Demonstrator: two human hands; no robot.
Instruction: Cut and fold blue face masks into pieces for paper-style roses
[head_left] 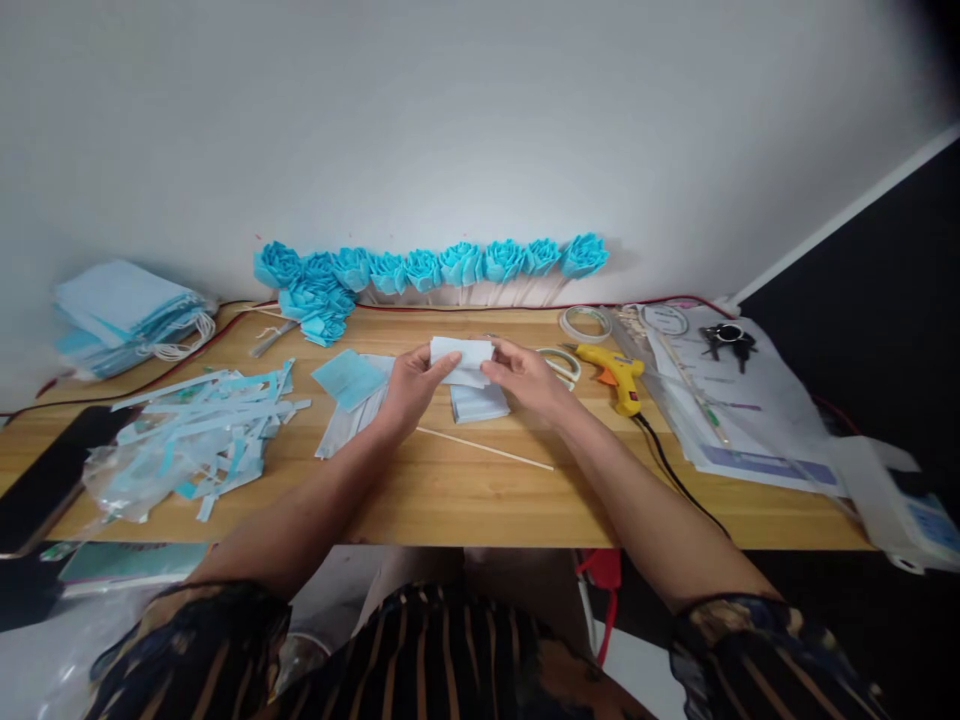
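Hands (414,385) partly cover pale sheet (471,352); sheet overlaps stack (480,405).

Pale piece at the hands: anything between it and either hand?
Nothing visible: the left hand and right hand both touch the pale piece directly. The thin stick lies nearer the camera, out of the way.

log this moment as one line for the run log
left hand: holds pale piece | right hand: holds same pale piece | on table: pale stack, thin stick, yellow glue gun
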